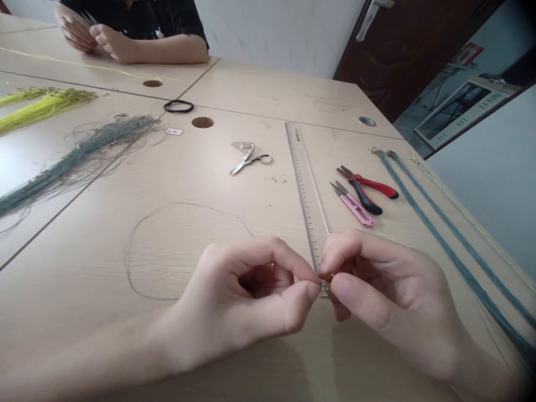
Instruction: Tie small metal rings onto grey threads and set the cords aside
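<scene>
My left hand [251, 290] pinches a tiny metal piece [323, 287] between thumb and forefinger, just over the near end of a clear ruler [304, 190]. From the other side my right hand [385, 296] meets it, thumb and forefinger closed on the same small piece or a fine wire end by it; the fingertips hide the details. A thin dark thread [128, 251] makes a wide loop on the table and passes behind my left hand. Beyond my right hand lie pink thread snips [355, 207] and red-and-black pliers [364, 187].
Small scissors [247, 161] lie left of the ruler. Grey-blue thread bundles [79, 156] and yellow ones [50, 106] spread at the left. Blue strands [452, 262] run along the right edge. A person's hands [96, 39] rest across the table [234, 95].
</scene>
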`<control>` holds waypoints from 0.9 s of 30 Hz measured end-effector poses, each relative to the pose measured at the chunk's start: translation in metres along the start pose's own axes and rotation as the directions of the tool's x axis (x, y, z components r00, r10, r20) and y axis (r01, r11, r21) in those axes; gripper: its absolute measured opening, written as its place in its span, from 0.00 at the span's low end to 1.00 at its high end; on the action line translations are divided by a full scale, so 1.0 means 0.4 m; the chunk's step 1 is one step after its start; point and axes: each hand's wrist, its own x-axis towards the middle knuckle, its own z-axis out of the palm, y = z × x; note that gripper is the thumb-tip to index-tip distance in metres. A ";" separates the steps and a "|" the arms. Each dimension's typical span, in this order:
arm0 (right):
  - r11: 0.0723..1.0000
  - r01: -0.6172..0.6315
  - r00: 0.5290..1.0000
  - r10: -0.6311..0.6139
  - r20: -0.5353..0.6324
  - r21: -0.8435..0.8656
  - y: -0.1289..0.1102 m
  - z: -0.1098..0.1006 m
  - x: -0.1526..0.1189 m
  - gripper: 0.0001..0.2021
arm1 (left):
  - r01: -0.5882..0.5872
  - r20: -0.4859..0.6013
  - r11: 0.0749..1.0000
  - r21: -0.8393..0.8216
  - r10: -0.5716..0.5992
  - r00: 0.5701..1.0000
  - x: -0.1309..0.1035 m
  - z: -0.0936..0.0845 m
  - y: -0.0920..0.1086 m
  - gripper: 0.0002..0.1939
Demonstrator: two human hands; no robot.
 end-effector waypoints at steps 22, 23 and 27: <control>1.000 0.014 1.000 -0.014 -0.003 0.013 0.004 -0.001 0.002 0.03 | 0.027 0.013 0.999 -0.021 -0.026 1.000 -0.001 -0.002 -0.001 0.05; 1.000 0.012 1.000 -0.012 0.000 0.014 0.004 0.000 0.002 0.03 | 0.029 0.013 0.999 -0.020 -0.029 1.000 0.000 -0.002 -0.001 0.05; 0.999 0.026 1.000 -0.026 0.006 0.026 0.003 0.002 0.002 0.05 | 0.025 0.017 1.000 -0.005 -0.025 1.000 0.003 -0.002 -0.001 0.05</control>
